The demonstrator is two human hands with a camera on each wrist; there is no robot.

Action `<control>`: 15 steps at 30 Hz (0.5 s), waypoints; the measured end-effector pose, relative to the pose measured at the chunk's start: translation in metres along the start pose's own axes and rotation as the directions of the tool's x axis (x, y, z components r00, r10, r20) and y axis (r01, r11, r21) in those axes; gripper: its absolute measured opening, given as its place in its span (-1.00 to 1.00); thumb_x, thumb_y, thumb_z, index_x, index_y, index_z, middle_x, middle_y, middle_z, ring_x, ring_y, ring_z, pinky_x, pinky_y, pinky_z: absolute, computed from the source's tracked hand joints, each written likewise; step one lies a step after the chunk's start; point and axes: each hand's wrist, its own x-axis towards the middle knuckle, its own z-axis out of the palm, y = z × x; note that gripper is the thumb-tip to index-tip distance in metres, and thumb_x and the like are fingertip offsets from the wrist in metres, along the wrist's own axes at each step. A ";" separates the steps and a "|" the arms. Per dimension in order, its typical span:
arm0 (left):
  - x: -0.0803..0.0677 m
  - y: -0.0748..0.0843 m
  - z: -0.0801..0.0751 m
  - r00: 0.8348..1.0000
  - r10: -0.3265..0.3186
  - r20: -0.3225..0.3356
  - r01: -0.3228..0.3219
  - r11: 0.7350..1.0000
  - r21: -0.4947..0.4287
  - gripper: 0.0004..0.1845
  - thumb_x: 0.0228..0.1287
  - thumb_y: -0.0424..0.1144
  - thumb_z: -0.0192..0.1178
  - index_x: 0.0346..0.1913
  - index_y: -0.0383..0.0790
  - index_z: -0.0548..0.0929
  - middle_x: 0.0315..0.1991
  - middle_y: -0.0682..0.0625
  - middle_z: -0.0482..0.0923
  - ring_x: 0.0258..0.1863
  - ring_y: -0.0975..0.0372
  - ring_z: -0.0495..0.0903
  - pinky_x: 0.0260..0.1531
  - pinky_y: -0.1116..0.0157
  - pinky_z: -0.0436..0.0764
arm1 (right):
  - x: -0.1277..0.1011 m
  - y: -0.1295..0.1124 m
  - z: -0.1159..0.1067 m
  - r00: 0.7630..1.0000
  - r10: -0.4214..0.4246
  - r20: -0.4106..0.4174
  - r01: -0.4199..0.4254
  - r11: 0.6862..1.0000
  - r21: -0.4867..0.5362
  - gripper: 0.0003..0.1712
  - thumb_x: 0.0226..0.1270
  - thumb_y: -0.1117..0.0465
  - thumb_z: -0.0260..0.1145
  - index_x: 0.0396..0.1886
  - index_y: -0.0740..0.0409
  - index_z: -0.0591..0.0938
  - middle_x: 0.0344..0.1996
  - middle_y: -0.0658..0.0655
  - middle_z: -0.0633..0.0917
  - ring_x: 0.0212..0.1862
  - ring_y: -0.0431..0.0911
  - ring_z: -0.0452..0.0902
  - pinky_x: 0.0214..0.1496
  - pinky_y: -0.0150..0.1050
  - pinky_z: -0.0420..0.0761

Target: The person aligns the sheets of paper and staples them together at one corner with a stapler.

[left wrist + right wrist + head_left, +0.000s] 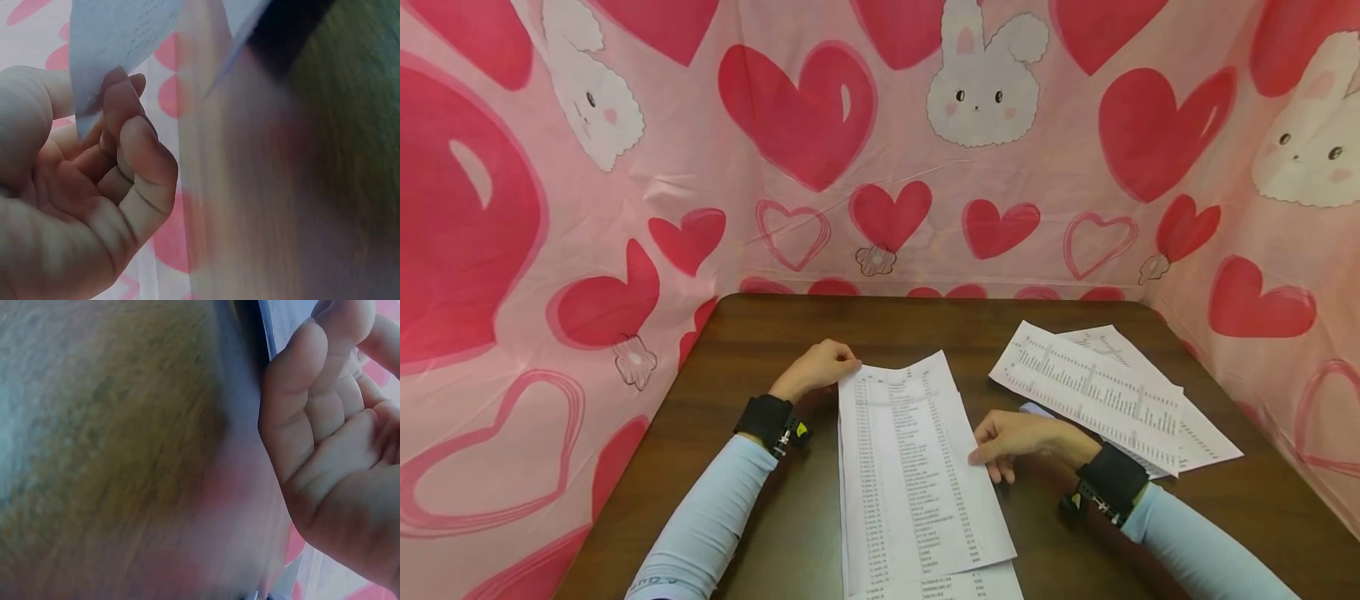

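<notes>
One brown table (775, 517) stood before you, walled by heart-print cloth (512, 250) | spare printed sheets (1097, 392) lay at its right | your printed sheet (910, 467) lay at centre | left hand (816, 367) pinched its top-left corner | right hand (1018, 437), fingers curled, pinched its right edge.

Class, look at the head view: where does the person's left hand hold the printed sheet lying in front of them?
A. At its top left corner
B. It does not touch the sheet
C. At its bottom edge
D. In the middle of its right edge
A: the left hand pinches the top left corner of the printed sheet, while the right hand is at its right edge.
</notes>
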 end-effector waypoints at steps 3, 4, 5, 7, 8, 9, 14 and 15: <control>0.001 0.001 0.002 1.000 0.013 -0.008 -0.012 0.999 0.049 -0.76 0.38 -0.08 0.16 -0.19 -0.17 0.72 -0.35 -0.04 0.62 -0.45 0.19 0.52 -0.51 0.32 0.51 | 0.000 0.001 0.001 1.000 -0.002 0.005 0.002 1.000 0.006 -0.68 0.36 0.28 0.25 -0.32 0.59 0.61 -0.68 0.02 0.67 -0.69 -0.27 0.56 -0.60 -0.45 0.52; 0.001 0.001 0.003 1.000 0.019 -0.014 -0.018 0.998 0.066 -0.77 0.37 -0.08 0.16 -0.21 -0.15 0.72 -0.35 -0.03 0.62 -0.45 0.19 0.51 -0.50 0.32 0.49 | 0.001 0.002 0.001 1.000 -0.004 0.003 0.004 1.000 0.002 -0.66 0.36 0.28 0.25 -0.33 0.60 0.60 -0.68 0.02 0.66 -0.70 -0.27 0.56 -0.61 -0.45 0.52; 0.002 0.001 0.003 1.000 0.025 -0.019 -0.023 0.996 0.084 -0.77 0.37 -0.07 0.16 -0.22 -0.14 0.72 -0.36 -0.02 0.61 -0.45 0.18 0.50 -0.50 0.32 0.46 | 0.001 0.002 0.002 1.000 -0.005 0.001 0.005 1.000 -0.001 -0.65 0.36 0.27 0.26 -0.34 0.61 0.59 -0.69 0.02 0.66 -0.70 -0.28 0.55 -0.61 -0.45 0.52; 0.003 0.000 0.005 0.999 0.034 -0.028 -0.031 0.993 0.113 -0.77 0.37 -0.06 0.16 -0.23 -0.13 0.72 -0.36 -0.01 0.61 -0.46 0.19 0.50 -0.50 0.32 0.44 | 0.001 0.002 0.002 1.000 0.001 -0.003 -0.001 1.000 -0.002 -0.61 0.36 0.24 0.27 -0.35 0.64 0.56 -0.69 0.02 0.66 -0.70 -0.28 0.55 -0.61 -0.45 0.51; 0.004 -0.001 0.006 0.999 0.035 -0.033 -0.031 0.992 0.122 -0.77 0.36 -0.06 0.17 -0.24 -0.12 0.72 -0.36 -0.01 0.61 -0.46 0.19 0.50 -0.49 0.32 0.43 | 0.001 0.002 0.003 1.000 0.003 -0.005 -0.003 1.000 -0.005 -0.58 0.36 0.23 0.27 -0.36 0.65 0.55 -0.69 0.01 0.65 -0.71 -0.28 0.55 -0.61 -0.45 0.51; 0.005 -0.002 0.007 0.999 0.033 -0.034 -0.028 0.991 0.128 -0.77 0.36 -0.06 0.17 -0.24 -0.12 0.72 -0.36 0.00 0.62 -0.46 0.20 0.50 -0.50 0.33 0.43 | 0.001 0.003 0.003 1.000 0.000 -0.007 -0.001 1.000 -0.008 -0.57 0.36 0.23 0.27 -0.38 0.66 0.54 -0.70 0.01 0.65 -0.71 -0.28 0.55 -0.61 -0.45 0.51; 0.007 -0.005 0.011 0.999 0.015 -0.035 -0.009 0.989 0.145 -0.77 0.36 -0.06 0.18 -0.26 -0.13 0.72 -0.36 0.00 0.63 -0.46 0.21 0.51 -0.50 0.34 0.42 | 0.001 0.004 0.003 1.000 0.020 -0.017 -0.020 1.000 -0.009 -0.57 0.36 0.21 0.28 -0.39 0.63 0.56 -0.71 0.02 0.65 -0.72 -0.27 0.54 -0.62 -0.44 0.52; 0.006 -0.004 0.012 0.999 0.013 -0.035 -0.007 0.989 0.149 -0.77 0.36 -0.06 0.18 -0.26 -0.13 0.72 -0.36 0.00 0.64 -0.46 0.21 0.50 -0.50 0.34 0.42 | 0.000 0.004 0.003 1.000 0.022 -0.023 -0.022 1.000 -0.010 -0.58 0.36 0.21 0.28 -0.39 0.62 0.57 -0.71 0.03 0.65 -0.72 -0.27 0.54 -0.62 -0.43 0.52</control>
